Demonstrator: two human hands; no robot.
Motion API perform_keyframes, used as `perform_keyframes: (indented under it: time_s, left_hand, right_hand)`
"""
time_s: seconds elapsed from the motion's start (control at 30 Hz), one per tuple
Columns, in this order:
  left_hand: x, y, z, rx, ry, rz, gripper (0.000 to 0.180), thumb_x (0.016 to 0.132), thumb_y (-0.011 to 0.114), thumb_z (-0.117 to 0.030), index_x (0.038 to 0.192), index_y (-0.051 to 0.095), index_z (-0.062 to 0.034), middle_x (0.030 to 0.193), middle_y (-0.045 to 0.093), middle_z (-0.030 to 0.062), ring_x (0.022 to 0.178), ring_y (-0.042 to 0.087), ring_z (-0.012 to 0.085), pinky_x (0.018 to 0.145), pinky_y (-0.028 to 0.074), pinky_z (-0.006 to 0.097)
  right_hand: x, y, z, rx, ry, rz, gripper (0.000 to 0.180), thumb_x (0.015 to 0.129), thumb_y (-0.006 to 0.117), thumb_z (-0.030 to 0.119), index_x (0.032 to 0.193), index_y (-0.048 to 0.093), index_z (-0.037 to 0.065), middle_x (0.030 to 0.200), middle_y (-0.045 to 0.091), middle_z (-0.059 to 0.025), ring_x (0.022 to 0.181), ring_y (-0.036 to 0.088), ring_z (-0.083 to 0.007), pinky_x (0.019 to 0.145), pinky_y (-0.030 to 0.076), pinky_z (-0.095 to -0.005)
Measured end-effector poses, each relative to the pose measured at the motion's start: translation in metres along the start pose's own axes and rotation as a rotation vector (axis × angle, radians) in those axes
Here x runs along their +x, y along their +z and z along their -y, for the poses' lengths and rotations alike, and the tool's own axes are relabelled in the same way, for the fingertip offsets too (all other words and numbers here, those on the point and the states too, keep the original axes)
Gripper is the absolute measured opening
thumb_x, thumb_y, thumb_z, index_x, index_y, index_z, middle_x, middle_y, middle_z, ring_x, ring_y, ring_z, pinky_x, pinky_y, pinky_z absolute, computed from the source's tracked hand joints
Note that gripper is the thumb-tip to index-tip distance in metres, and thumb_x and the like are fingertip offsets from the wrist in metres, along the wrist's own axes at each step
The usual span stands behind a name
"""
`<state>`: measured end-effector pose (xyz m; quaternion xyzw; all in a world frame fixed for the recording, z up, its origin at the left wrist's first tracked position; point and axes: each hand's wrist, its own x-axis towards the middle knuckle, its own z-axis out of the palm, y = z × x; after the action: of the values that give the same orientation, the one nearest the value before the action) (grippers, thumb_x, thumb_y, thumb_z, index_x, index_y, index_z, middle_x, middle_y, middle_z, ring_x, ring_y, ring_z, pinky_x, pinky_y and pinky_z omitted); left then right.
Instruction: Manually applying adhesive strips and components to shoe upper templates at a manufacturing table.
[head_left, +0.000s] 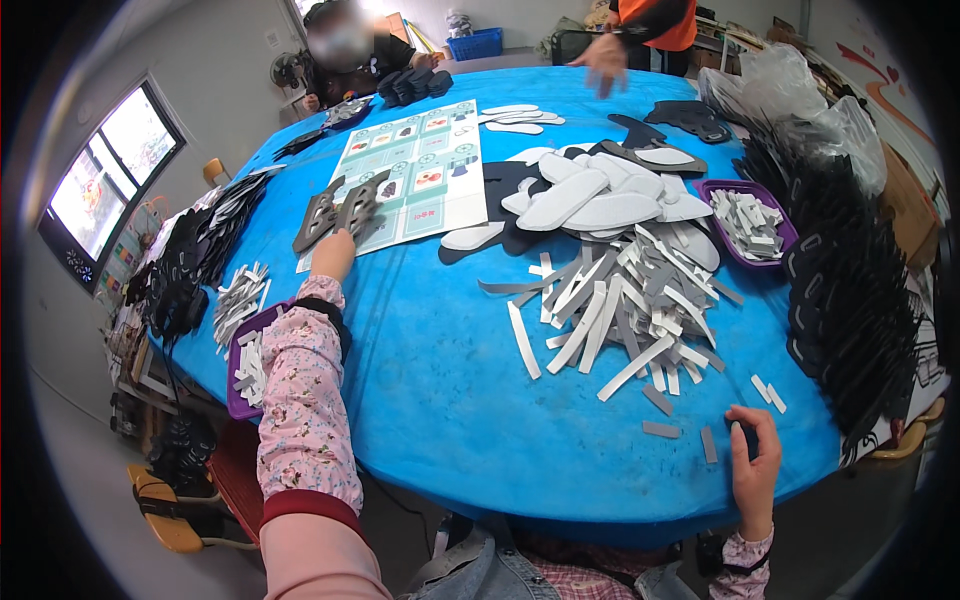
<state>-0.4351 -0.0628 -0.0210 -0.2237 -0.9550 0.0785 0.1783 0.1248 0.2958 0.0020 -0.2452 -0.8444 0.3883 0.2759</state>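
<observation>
My left hand (335, 256) reaches forward at the left of the table and grips the near end of a dark grey foam piece (358, 208) with cut-outs. A second dark grey foam piece (317, 218) lies just left of it, on the edge of a printed green and white sheet (425, 215). By the table's near right edge rests my right hand (757, 465), thumb and forefinger bent and apart, nothing visible between them. Small grey strips (709, 445) lie beside it. A heap of white and grey strips (640, 310) sits further in, below a pile of white oval pads (590, 195).
Purple baskets of strips stand left (240, 385) and right (745, 190). Stacks of black pieces line the left edge (205, 235) and right edge (850, 290). Across the blue-covered table (440, 360) sits a person (365, 60); another person's hand (603, 62) hangs over the far edge.
</observation>
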Motion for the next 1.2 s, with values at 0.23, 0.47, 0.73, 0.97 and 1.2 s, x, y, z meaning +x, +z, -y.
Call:
perform_keyframes:
  time_s: [0.23, 0.47, 0.73, 0.97, 1.2]
  left_hand:
    - [-0.002, 0.000, 0.005, -0.140, -0.134, -0.115, 0.018, 0.085, 0.051, -0.015, 0.084, 0.059, 0.0012, 0.084, 0.064, 0.0222, 0.082, 0.061, 0.0386, 0.073, 0.047, 0.048]
    - [0.002, 0.000, 0.023, -0.343, -0.206, -0.240, 0.019, 0.089, 0.048, -0.017, 0.091, 0.061, -0.0023, 0.086, 0.063, 0.0223, 0.085, 0.060, 0.0398, 0.075, 0.044, 0.051]
    - [-0.017, -0.059, -0.017, -1.262, -0.281, -0.445, 0.028, 0.099, 0.038, -0.018, 0.119, 0.048, -0.0005, 0.095, 0.064, 0.0143, 0.077, 0.068, 0.0210, 0.063, 0.055, 0.029]
    - [-0.053, -0.096, -0.038, -1.617, -0.125, -0.315, 0.030, 0.100, 0.038, -0.023, 0.122, 0.043, -0.0027, 0.096, 0.064, 0.0135, 0.076, 0.068, 0.0223, 0.067, 0.057, 0.030]
    - [-0.128, -0.139, -0.090, -1.807, -0.154, -0.217, 0.026, 0.099, 0.041, -0.026, 0.117, 0.047, -0.0076, 0.099, 0.064, 0.0080, 0.081, 0.065, 0.0163, 0.073, 0.054, 0.028]
  right_hand:
    - [0.001, 0.000, -0.001, -0.005, -0.022, -0.017, 0.017, 0.085, 0.055, 0.006, 0.100, 0.060, 0.000, 0.095, 0.061, -0.0106, 0.090, 0.058, -0.0216, 0.082, 0.043, -0.0297]
    - [0.003, 0.002, 0.001, -0.001, -0.054, -0.004, 0.017, 0.087, 0.053, 0.005, 0.102, 0.059, -0.002, 0.095, 0.060, -0.0096, 0.090, 0.058, -0.0179, 0.082, 0.044, -0.0271]
    - [-0.003, 0.002, -0.005, 0.023, -0.062, -0.031, 0.016, 0.086, 0.055, 0.007, 0.100, 0.060, 0.000, 0.094, 0.061, -0.0104, 0.091, 0.058, -0.0216, 0.082, 0.044, -0.0297]
    - [-0.005, -0.002, -0.007, -0.030, -0.116, -0.036, 0.017, 0.088, 0.054, 0.005, 0.102, 0.059, -0.002, 0.096, 0.061, -0.0090, 0.090, 0.058, -0.0171, 0.082, 0.044, -0.0275]
    - [0.000, 0.002, -0.009, -0.016, -0.123, -0.028, 0.016, 0.088, 0.055, 0.006, 0.102, 0.061, -0.001, 0.095, 0.062, -0.0086, 0.089, 0.059, -0.0165, 0.081, 0.045, -0.0266]
